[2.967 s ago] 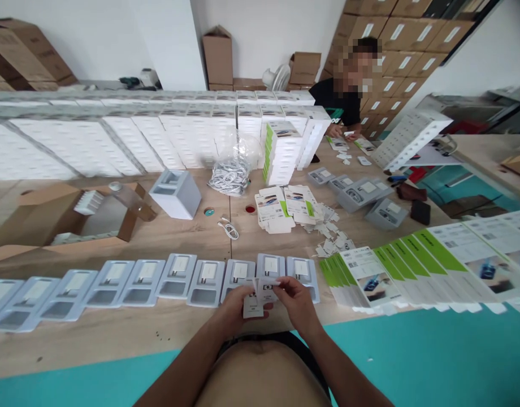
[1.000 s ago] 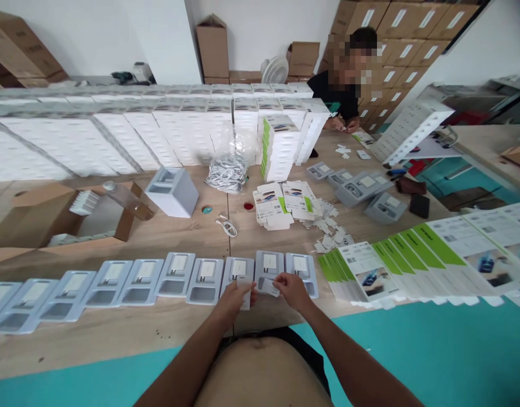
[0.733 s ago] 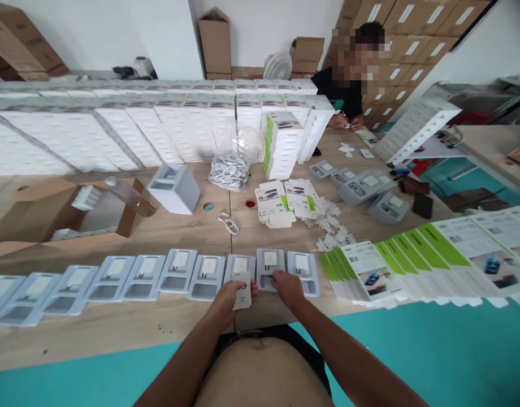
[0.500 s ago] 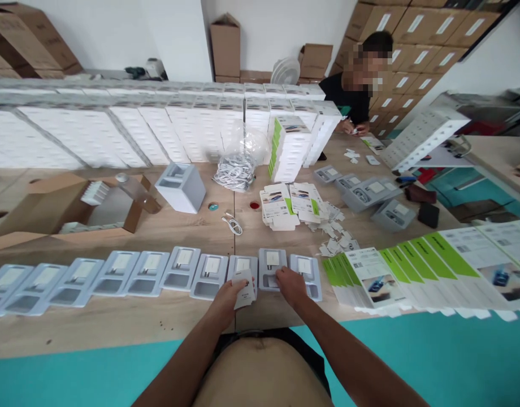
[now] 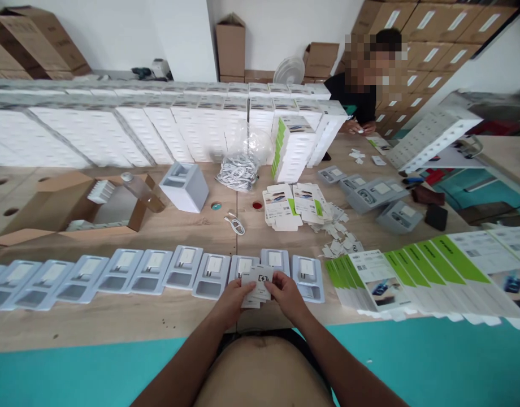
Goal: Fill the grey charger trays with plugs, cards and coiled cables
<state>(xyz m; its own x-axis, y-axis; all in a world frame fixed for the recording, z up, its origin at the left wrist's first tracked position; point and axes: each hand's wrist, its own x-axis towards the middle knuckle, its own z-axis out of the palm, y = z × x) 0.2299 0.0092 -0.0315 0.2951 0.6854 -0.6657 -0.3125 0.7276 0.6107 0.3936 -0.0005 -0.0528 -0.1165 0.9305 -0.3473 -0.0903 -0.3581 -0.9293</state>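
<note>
Several white printed cards are fanned out in front of my body. My left hand is closed on their left side, thumb on top. On their right edge my right hand pinches a card with a black symbol. Just behind the cards stands a row of grey plastic trays, each with a white charger block in its upper part. The cards partly cover two of these trays. In the rightmost tray, something flat and pale lies in the lower compartment.
Printed sleeves lie overlapped at right. Behind the trays are a coiled white cable, flat boxes, bagged cables and an open carton. A wall of white boxes stands behind. A co-worker sits at the far right.
My right hand has come away from a tray and moved left to the cards in my left hand. The cards are now spread between both hands.
</note>
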